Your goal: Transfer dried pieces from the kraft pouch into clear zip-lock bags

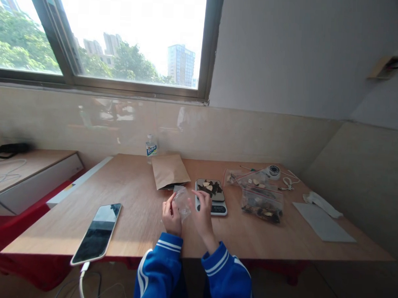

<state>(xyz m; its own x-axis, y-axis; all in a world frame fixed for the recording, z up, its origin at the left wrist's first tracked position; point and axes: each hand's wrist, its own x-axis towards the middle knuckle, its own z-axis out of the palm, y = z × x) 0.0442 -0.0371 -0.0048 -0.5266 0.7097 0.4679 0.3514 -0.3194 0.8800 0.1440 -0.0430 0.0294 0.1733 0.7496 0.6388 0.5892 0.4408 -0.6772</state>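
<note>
A small clear plastic bag [182, 202] is pinched in my left hand [172, 214], above the front middle of the table. Beside the bag's right edge is my right hand [202, 213], its fingers stretched out and apart; whether it touches the plastic I cannot tell. Just behind that hand stands a white kitchen scale [220, 208], partly covered by my fingers. Dark and pale dried slices [211, 187] lie on its weighing plate. Behind my left hand rests a brown paper bag [170, 170], its dark opening facing me.
Zip bags of dried slices [262, 205] lie right of the scale, near a white roll [273, 171] and a cable [287, 183]. A white sheet [324, 222] lies far right. A phone [98, 232] with a charging cable overhangs the front left edge. A bottle [150, 147] stands at the back.
</note>
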